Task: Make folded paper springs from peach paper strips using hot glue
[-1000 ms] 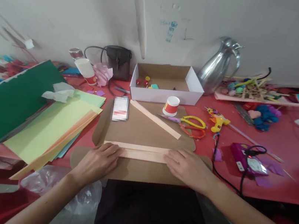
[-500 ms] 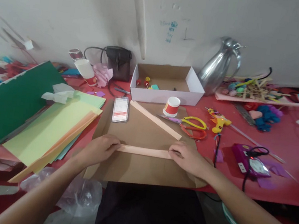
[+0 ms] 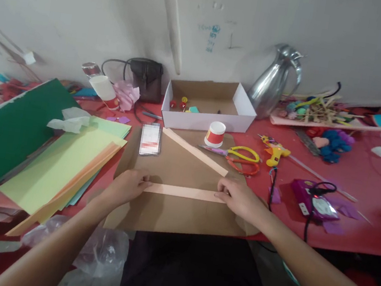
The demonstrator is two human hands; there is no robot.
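Observation:
A pale peach paper strip (image 3: 183, 192) lies level across the brown cardboard (image 3: 175, 217), with a hand at each end. My left hand (image 3: 131, 184) pinches its left end. At the right end, my right hand (image 3: 234, 196) grips the strip between thumb and fingers. A second peach strip (image 3: 194, 151) rests slantwise farther back, its lower end just beyond my right hand. Scissors (image 3: 242, 156) with yellow and orange handles lie at the cardboard's back right, near a red and white paper cup (image 3: 215, 134).
Coloured paper sheets (image 3: 62, 162) and a green board (image 3: 9, 135) are at the left. Behind the cardboard stand a white box (image 3: 208, 122) and a metal jug (image 3: 274, 81). A yellow glue gun (image 3: 276, 155) and a purple power box (image 3: 313, 199) with cables are at the right.
The view has shifted slightly. My right thumb and fingers have changed their hold at the strip's right end, and the strip's front face looks flatter. Both hands stay at its ends.

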